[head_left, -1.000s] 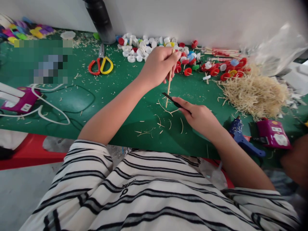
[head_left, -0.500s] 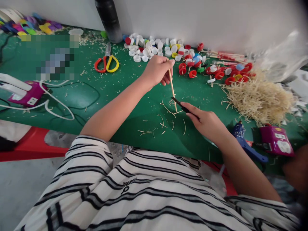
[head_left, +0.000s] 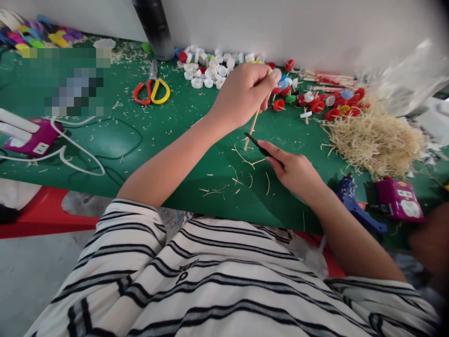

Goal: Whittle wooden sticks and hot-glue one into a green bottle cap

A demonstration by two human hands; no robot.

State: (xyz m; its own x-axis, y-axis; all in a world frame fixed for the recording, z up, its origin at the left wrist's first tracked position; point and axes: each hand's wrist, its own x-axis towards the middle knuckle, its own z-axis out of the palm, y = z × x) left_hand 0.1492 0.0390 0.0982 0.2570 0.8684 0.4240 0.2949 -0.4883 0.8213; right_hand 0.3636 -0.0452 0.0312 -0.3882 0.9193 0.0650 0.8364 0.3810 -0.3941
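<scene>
The left hand (head_left: pixel 243 93) is closed around the top of a thin wooden stick (head_left: pixel 253 126), fingers pinched tight on its upper end, and the stick slants down and toward the person until its lower tip sits just above the green table (head_left: pixel 168 135). Right at that tip lies the dark blade (head_left: pixel 257 145), which the right hand (head_left: pixel 293 168) grips with thumb and fingers pressed along its handle, the point aimed up at the stick's lower end; blade and stick look to be touching, though the contact itself is too small to be sure of. Below and between the 2 hands, thin curled wood shavings (head_left: pixel 242 171) are scattered on the table. Beyond the left hand, toward the wall, lies a spread of white bottle caps (head_left: pixel 206 70), and just to the right of that hand are red caps on short sticks (head_left: pixel 315 100). Further right of the grip sits a large heap of pale shavings (head_left: pixel 375 138), with a blue glue gun (head_left: pixel 351 201) and a purple box (head_left: pixel 400 201) near the right forearm. Well to the left of the left hand lie red-and-yellow scissors (head_left: pixel 151 90), with a black cylinder (head_left: pixel 154 28) standing behind them against the wall.
</scene>
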